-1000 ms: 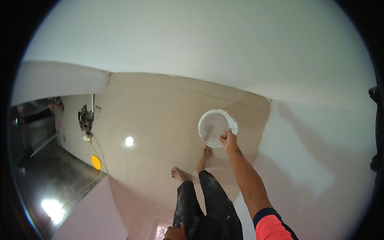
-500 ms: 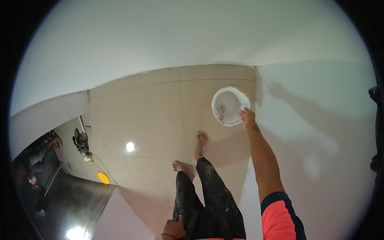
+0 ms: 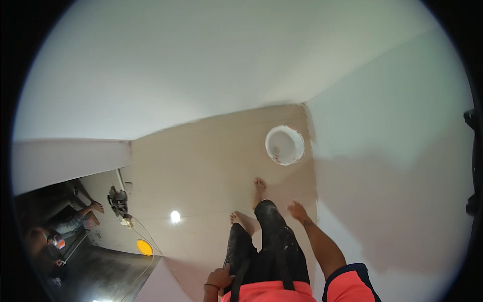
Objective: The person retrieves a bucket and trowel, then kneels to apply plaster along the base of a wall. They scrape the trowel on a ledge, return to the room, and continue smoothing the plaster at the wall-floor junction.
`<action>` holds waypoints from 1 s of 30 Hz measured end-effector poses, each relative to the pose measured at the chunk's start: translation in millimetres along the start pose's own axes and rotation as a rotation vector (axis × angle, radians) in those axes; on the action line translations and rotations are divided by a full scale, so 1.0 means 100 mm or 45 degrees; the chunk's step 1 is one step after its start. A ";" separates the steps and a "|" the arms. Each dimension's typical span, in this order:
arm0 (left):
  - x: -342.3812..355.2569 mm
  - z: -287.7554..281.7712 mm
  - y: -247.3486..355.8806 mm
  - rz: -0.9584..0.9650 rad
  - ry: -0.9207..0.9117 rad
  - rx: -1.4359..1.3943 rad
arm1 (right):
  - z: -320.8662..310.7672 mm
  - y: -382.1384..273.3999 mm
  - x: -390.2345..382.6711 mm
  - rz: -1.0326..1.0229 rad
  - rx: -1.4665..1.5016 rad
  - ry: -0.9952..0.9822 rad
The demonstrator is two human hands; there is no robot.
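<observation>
A white bucket with smeared rim stands on the beige tiled floor near the corner, a blurred stick-like object inside. My right hand hangs below the bucket, beside my right knee, away from it; its fingers are smeared by motion. My left hand is at my left thigh, fingers curled against the dark, paint-spotted trousers. My bare feet are on the floor below the bucket.
Plain walls border the floor. At left lie a dark tool with a pale pole and cables, and a yellow lid. Beyond, another person, barefoot, is low beside a dark glossy floor.
My right hand has left the bucket's rim and dropped toward my knee; the bucket remains on the floor. The view has shifted, showing more of the other person.
</observation>
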State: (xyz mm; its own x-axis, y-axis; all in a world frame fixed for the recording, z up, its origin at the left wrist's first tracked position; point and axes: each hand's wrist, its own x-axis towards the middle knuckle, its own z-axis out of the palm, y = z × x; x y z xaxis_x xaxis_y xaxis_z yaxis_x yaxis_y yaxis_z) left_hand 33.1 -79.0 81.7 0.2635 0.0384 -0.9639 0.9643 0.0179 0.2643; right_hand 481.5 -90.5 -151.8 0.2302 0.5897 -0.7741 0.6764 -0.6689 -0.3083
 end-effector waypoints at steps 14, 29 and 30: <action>-0.50 0.90 -1.03 0.428 0.445 -0.495 | -0.08 -0.81 -2.04 -0.617 -0.292 -0.210; -0.35 2.16 -1.32 0.486 0.817 -1.625 | 0.29 -0.38 -1.95 -0.634 0.107 -0.265; -0.39 2.33 -1.32 0.443 0.869 -1.682 | 0.28 -0.39 -1.84 -0.441 0.218 -0.397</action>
State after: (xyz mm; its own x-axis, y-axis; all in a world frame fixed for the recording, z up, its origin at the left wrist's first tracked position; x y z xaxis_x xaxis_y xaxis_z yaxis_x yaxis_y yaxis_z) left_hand -98.4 -316.1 77.1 0.0459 0.6613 -0.7487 0.0481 0.7472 0.6629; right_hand 393.1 -185.7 -13.1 -0.2255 0.6446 -0.7305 0.5458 -0.5375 -0.6428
